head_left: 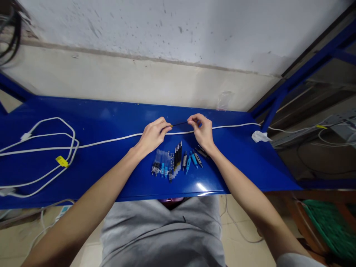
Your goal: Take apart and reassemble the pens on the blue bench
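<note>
A thin dark pen refill [180, 124] stretches between my two hands above the blue shelf. My left hand [154, 135] pinches its left end, where a bit of yellow shows. At the right end, the fingertips of my right hand [202, 129] are closed on it. Below the hands lie clear pen barrels [162, 162] in a row, some with blue and some with dark parts. Beside them are several black refills [177, 157] with pale ends. Further right are blue and grey pen grip sections [191, 161]; some dark pieces [201, 151] are partly hidden by my right wrist.
A white cable [111, 140] runs across the blue shelf [105, 178] behind the pen parts and loops at the left, with a yellow tag [61, 161]. A crumpled white tissue [260, 136] lies at the right. The wall [155, 70] rises behind.
</note>
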A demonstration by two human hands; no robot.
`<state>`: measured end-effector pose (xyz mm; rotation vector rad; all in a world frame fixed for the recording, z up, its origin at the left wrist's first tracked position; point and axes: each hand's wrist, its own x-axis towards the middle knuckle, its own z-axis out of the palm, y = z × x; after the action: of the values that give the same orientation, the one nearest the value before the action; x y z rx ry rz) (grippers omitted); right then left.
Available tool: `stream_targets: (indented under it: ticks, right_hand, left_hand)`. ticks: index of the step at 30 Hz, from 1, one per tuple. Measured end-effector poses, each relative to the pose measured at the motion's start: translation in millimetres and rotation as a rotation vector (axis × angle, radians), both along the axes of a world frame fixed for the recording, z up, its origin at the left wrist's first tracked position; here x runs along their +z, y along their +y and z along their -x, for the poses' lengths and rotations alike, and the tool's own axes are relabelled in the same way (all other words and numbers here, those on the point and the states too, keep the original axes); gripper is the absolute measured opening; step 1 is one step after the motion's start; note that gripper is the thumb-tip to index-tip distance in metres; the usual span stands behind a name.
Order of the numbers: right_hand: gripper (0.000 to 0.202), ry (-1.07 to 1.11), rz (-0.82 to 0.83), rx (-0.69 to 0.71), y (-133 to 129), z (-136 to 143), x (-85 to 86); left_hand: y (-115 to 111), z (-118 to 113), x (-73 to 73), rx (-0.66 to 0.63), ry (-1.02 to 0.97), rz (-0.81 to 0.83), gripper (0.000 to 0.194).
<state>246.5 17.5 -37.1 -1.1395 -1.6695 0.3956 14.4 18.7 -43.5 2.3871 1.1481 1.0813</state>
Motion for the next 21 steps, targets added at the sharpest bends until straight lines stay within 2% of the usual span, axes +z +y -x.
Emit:
stream_targets:
  ticks: [5, 9, 13, 17, 21]
  right_hand:
    - [0.015, -0.067, 0.049, 0.06, -13.1, 18.9, 0.1]
    - [0.019, -0.087, 0.051, 0.019, -18.5, 23.5, 1.3]
    - [0.034, -0.1, 0.092, 0.005, -22.3, 24.8, 2.2]
    - [0.045, -0.104, 0.155, 0.11, -26.0, 31.0, 3.5]
    - [0.047, -0.037, 0.227, 0.216, -24.4, 28.2, 13.3]
  left_hand:
    - [-3.6, -1.9, 1.8, -0.042, 0.027, -0.053, 0.027]
    - [-8.0, -2.8, 4.4, -0.058, 0.097, -0.086, 0.029]
    - [-13.1, -4.3, 7.5, -0.044, 0.146, -0.106, 0.031]
    - [-19.6, -7.1, 8.8, 0.014, 0.233, -0.147, 0.029]
    - [-21.5, -9.5, 7.9, 0.024, 0.205, -0.162, 0.032]
